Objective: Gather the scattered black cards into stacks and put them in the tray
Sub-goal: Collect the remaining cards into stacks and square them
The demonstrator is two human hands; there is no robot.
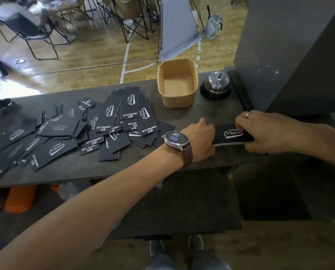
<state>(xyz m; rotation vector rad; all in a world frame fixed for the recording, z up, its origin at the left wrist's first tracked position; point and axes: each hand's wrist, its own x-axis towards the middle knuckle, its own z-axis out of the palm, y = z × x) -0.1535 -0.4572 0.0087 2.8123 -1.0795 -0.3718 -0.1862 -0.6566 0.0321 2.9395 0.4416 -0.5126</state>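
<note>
A person stands at a dark grey counter [182, 114], seen from above. At 3 o'clock, both hands hold a squared stack of black cards [230, 134] lying flat near the counter's front edge. The top card is matte black with white script reading "Club Camping"; the stack's pale edges show along its near side. The left hand [198, 137], with a watch [175, 140] on a brown strap at the wrist, grips the stack's left end. The right hand [269, 131], wearing a ring, grips the right end, fingers curled over the far edge and thumb at the near edge. At 9 o'clock, a loose heap of scattered black cards [69, 131] overlaps at all angles, some showing "Camping Club" in white, a few perhaps only fine print, too small to read. At 12 o'clock stands the tan tray [178, 98], a deep rounded tub. Just right of it sits a chrome call bell [215, 84].
</note>
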